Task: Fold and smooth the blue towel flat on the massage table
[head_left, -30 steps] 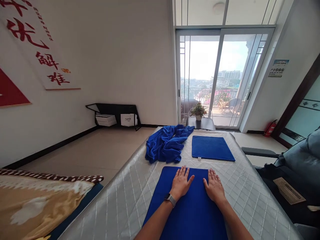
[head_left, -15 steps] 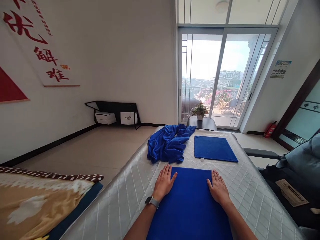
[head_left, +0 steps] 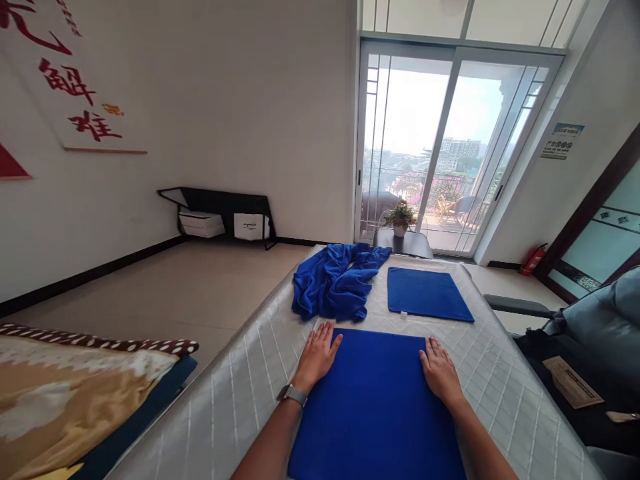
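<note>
A smooth blue cloth (head_left: pixel 377 407) lies flat on the quilted mattress (head_left: pixel 240 393), directly in front of me. My left hand (head_left: pixel 316 357) rests at its far left corner, fingers stretched out and palm down. At the far right corner my right hand (head_left: pixel 440 367) lies flat in the same way, touching the cloth's edge. Beyond my left hand is a crumpled heap of blue cloth (head_left: pixel 336 283). To the right of that heap lies a folded blue cloth (head_left: pixel 427 293) with a small white tag on its near edge.
A patterned blanket (head_left: pixel 75 400) covers a surface at the left. At the right stands a grey armchair (head_left: pixel 613 307) with a dark bag or cloth and a cardboard piece (head_left: pixel 573 381) on it. Past the mattress, a potted plant (head_left: pixel 400 220) sits on a chair.
Both hands have moved slightly apart, the left one outward to the left along the cloth's edge. The camera view has shifted a little.
</note>
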Available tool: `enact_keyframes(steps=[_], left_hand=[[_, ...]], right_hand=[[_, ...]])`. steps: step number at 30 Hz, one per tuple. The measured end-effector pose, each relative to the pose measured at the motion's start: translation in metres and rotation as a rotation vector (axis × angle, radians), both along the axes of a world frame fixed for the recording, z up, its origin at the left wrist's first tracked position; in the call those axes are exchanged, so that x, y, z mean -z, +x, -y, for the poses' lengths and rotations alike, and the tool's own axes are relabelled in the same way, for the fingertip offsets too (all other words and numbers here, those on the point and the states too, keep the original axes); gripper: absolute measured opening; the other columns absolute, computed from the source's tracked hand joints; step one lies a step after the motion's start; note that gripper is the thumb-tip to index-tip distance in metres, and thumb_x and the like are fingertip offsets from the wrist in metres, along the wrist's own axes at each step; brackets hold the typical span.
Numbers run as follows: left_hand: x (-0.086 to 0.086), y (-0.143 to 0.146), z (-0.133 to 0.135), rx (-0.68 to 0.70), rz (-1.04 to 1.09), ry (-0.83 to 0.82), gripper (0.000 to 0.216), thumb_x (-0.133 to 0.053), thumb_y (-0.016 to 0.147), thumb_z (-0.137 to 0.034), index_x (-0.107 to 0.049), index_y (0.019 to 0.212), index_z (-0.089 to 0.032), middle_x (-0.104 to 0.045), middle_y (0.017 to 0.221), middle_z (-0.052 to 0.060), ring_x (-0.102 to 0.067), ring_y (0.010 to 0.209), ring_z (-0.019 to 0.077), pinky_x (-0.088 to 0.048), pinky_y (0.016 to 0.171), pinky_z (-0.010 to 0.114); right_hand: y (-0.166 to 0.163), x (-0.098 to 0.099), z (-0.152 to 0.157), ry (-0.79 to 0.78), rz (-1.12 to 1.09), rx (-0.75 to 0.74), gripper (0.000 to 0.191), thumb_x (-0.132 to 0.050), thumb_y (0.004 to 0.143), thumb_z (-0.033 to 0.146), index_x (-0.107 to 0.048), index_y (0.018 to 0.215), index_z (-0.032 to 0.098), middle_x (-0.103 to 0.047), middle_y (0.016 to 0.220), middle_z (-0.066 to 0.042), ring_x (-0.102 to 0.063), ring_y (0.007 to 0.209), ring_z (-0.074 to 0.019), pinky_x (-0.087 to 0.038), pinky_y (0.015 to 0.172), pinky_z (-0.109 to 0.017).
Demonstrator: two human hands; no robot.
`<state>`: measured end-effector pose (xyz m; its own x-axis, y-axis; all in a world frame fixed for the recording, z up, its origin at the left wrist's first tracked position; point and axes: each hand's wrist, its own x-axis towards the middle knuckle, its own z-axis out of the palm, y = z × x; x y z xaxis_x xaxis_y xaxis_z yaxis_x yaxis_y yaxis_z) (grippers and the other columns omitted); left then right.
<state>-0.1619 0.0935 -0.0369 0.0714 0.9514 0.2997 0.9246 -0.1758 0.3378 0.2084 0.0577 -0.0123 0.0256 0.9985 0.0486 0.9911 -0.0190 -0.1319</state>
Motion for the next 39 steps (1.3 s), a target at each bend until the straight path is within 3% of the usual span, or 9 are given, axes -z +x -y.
enact_keyframes(steps=[3,7,11,16,27,35,39], left_hand=[[-0.004,-0.003,-0.003,-0.038,0.087,0.021,0.06,-0.03,0.104,-0.049,-0.055,0.144,-0.011,-0.055,0.152,0.016,-0.045,0.145,0.0283,-0.032,0.122,0.05],[-0.012,-0.01,-0.007,-0.071,0.19,0.078,0.046,-0.033,0.103,-0.037,-0.07,0.123,-0.019,-0.07,0.133,0.011,-0.059,0.131,0.0239,-0.043,0.115,0.044],[-0.017,-0.013,-0.006,-0.091,0.209,0.098,0.041,-0.039,0.099,-0.033,-0.075,0.11,-0.018,-0.072,0.125,0.012,-0.064,0.122,0.0257,-0.049,0.11,0.044],[-0.019,-0.011,-0.004,-0.1,0.222,0.114,0.034,-0.044,0.095,-0.031,-0.077,0.103,-0.022,-0.074,0.118,0.01,-0.065,0.118,0.0265,-0.05,0.108,0.045],[-0.026,-0.008,-0.003,-0.101,0.21,0.113,0.029,-0.052,0.094,-0.032,-0.078,0.104,-0.021,-0.073,0.118,0.01,-0.065,0.115,0.0269,-0.049,0.107,0.045],[-0.036,-0.001,0.0,-0.077,0.184,0.13,0.03,-0.048,0.095,-0.028,-0.075,0.107,-0.022,-0.074,0.114,0.008,-0.066,0.111,0.0268,-0.05,0.105,0.046],[-0.046,0.018,0.01,-0.023,0.156,0.163,0.034,-0.044,0.099,-0.028,-0.073,0.113,-0.02,-0.072,0.12,0.01,-0.064,0.117,0.0264,-0.048,0.108,0.044]], right_hand=[[0.003,-0.001,0.0,0.04,-0.061,0.0,0.063,-0.018,0.104,0.037,-0.036,0.157,0.009,-0.029,0.166,-0.013,-0.022,0.155,-0.0218,-0.022,0.125,-0.043],[0.009,-0.004,-0.001,0.095,-0.198,0.003,0.063,-0.018,0.103,0.039,-0.044,0.154,0.015,-0.037,0.163,-0.01,-0.031,0.152,-0.0214,-0.027,0.123,-0.041],[0.013,-0.003,-0.003,0.121,-0.257,0.011,0.063,-0.019,0.102,0.042,-0.052,0.149,0.016,-0.044,0.16,-0.008,-0.036,0.149,-0.0215,-0.03,0.122,-0.04],[0.013,0.0,-0.005,0.123,-0.254,0.034,0.063,-0.021,0.101,0.04,-0.05,0.15,0.015,-0.047,0.158,-0.008,-0.036,0.149,-0.0214,-0.03,0.121,-0.039],[0.013,0.001,-0.005,0.14,-0.293,0.031,0.065,-0.019,0.101,0.041,-0.04,0.157,0.017,-0.039,0.163,-0.003,-0.034,0.15,-0.0194,-0.028,0.122,-0.037],[0.007,0.004,-0.002,0.072,-0.114,0.059,0.067,-0.018,0.101,0.041,-0.034,0.159,0.01,-0.033,0.165,-0.008,-0.026,0.154,-0.023,-0.022,0.124,-0.042],[0.001,0.003,0.001,0.127,0.02,0.048,0.066,-0.021,0.101,0.037,-0.033,0.158,0.005,-0.028,0.167,-0.012,-0.017,0.156,-0.025,-0.012,0.127,-0.045]])
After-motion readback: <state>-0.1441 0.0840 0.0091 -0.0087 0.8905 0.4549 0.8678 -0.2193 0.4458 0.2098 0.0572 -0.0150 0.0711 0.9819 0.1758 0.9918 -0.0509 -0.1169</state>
